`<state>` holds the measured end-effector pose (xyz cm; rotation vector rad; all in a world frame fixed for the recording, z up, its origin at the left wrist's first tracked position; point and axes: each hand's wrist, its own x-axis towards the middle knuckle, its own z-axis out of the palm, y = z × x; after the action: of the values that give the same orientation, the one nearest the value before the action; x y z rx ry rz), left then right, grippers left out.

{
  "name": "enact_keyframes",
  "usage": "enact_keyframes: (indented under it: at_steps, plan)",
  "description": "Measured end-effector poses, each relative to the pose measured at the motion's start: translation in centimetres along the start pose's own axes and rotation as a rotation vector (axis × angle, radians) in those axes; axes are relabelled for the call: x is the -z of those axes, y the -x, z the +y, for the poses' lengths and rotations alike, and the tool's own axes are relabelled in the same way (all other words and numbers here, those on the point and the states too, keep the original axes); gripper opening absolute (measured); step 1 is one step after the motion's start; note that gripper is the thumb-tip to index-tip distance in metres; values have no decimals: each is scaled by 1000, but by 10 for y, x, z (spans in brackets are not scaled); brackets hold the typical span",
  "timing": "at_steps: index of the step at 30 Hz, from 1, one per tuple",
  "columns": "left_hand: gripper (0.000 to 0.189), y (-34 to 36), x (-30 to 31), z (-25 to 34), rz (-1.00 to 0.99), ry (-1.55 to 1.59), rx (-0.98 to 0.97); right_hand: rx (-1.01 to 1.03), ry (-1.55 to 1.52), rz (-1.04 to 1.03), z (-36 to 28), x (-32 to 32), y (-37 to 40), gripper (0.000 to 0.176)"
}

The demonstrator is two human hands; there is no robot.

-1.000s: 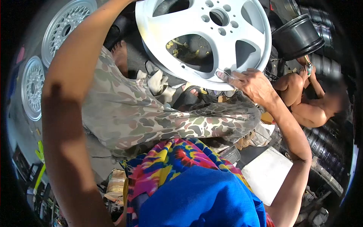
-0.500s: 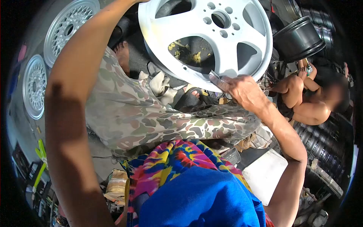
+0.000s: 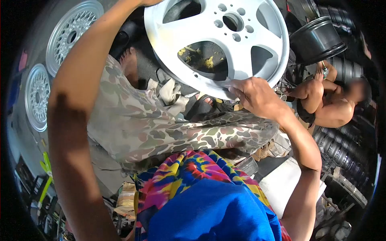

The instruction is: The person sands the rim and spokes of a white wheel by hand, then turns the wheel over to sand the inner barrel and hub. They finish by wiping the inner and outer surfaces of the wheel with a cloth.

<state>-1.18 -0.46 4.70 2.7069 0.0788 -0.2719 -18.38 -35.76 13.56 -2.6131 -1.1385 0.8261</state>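
A white-coated alloy wheel [image 3: 237, 52] with broad spokes is tilted up in front of me, above my camouflage-clad legs. My right hand [image 3: 257, 96] is closed at the wheel's lower rim, pinching a small grey piece of sandpaper [image 3: 228, 83] against its edge. The fingers mostly cover that piece. At the top edge of the view, my left hand [image 3: 150, 2] rests by the wheel's upper left rim. Its fingers are cut off by the frame, so their grip does not show.
Two silver mesh wheels [image 3: 38, 97] lie at the left. To the right, another person [image 3: 321, 98] crouches beneath a dark wheel barrel [image 3: 317, 41], near stacked dark rims [image 3: 341, 150]. Crumpled cloth [image 3: 167, 90] lies below the white wheel, and a white panel [image 3: 281, 182] is beside me.
My right hand has shifted slightly at the lower rim, its knuckles turning upward, and less of the sandpaper shows. The white wheel sits almost as before. The other person's head and arms have moved.
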Motion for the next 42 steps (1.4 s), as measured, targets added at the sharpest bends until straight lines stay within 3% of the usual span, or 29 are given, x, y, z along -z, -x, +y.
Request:
enact_keyframes:
  at_steps: [1,4,5,8,11,14,19,21,24,25,26,30,32,35,37,39,42]
  plan:
    - [70,-1,-4,-2,19,-58,26,-48,-184,21,3,-4,-5,17]
    - [73,-2,-13,-9,5,0,5,-91,-146,26,-4,-21,-5,24]
    - [73,0,-15,-9,19,-3,15,-184,-73,-69,-11,-14,-6,24]
    - [72,-3,-21,-11,75,20,2,-116,-48,1,-12,-11,-8,20]
    - [71,-25,-44,-34,166,62,-78,-176,-125,20,-13,-32,-40,21]
    - [71,-16,-29,-22,60,60,-13,-135,-100,26,-17,-31,-56,24]
    - [69,-8,-22,-14,46,72,-14,-131,-211,83,-20,-26,-46,31]
    - [68,-13,-23,-17,46,70,-27,-200,-38,-43,-17,-33,-62,20]
    - [65,-10,-23,-21,120,66,-55,-150,-167,-87,-19,-25,-65,19]
    - [64,-8,-20,-17,80,82,-38,-87,-243,39,-16,-25,-60,24]
    - [63,-3,-17,-10,38,98,-26,-94,-245,34,-16,-27,-58,24]
    - [64,-18,-25,-22,83,65,-70,-163,-14,-101,-21,-22,-70,20]
    - [66,-18,-32,-24,119,40,-44,-75,-193,-62,-19,-21,-78,21]
    - [71,-18,-25,-19,37,103,-31,-98,-376,58,-9,-20,-76,24]
    - [71,-30,-41,-35,119,79,-67,-96,-463,124,-7,-17,-68,26]
    - [71,-23,-35,-33,196,52,-95,-178,-232,-34,-10,-17,-50,26]
    - [68,-18,-30,-21,78,115,-60,-197,-270,-75,-20,-19,-54,27]
